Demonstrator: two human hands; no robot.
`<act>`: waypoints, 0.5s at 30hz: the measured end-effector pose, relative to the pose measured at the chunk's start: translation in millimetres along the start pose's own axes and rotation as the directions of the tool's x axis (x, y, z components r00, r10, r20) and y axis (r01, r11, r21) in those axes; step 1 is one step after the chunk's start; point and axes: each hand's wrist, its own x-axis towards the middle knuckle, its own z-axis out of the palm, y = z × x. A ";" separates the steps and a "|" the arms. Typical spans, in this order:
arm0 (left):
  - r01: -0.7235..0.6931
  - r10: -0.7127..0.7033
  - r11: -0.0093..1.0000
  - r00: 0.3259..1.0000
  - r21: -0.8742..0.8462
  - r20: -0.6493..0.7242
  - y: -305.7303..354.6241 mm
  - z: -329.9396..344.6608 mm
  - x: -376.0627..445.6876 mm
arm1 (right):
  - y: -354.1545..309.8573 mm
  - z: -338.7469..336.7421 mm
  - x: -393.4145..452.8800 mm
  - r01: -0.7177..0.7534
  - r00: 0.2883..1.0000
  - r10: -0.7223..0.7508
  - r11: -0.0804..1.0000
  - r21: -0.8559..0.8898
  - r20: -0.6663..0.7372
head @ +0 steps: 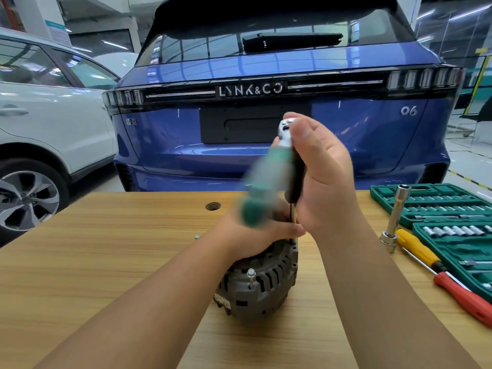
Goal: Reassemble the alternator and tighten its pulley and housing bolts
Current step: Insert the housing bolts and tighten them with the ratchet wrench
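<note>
Standing on the pale wooden workbench (111,251), the grey ribbed metal alternator (262,286) sits directly below both hands. The left hand (255,230) curls over its top, steadying it; the right hand (319,169) wraps the black vertical extension shaft of a chrome ratchet with a green handle (263,179) (blurred, evidently swinging). That upright shaft meets a housing bolt at the far rim; a second silver bolt (250,275) stands proud nearer the person.
</note>
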 end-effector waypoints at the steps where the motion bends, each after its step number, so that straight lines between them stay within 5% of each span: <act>1: -0.003 0.003 1.000 1.000 0.030 0.006 0.6 0.3 -0.3 | -1.1 0.6 -1.5 0.050 0.996 -0.056 0.995 -0.085 -0.067; 4: -0.002 0.001 0.998 1.000 0.066 0.013 2.6 1.1 0.6 | -3.7 -1.7 -1.0 0.073 0.974 -0.123 0.966 -0.248 -0.191; 7: 0.002 -0.002 0.998 1.000 0.063 0.001 1.6 0.8 1.7 | -4.2 -4.6 -0.3 0.031 0.998 -0.040 0.987 -0.155 -0.057; 10: -0.006 0.006 1.000 1.000 0.022 0.006 0.4 0.3 1.2 | 4.1 -3.2 -1.2 0.129 0.988 -0.118 0.985 -0.116 0.102; 15: -0.039 0.039 0.999 0.999 -0.011 -0.013 -1.6 -0.1 -0.2 | 9.1 1.1 -3.2 0.239 0.967 -0.220 0.958 -0.162 0.128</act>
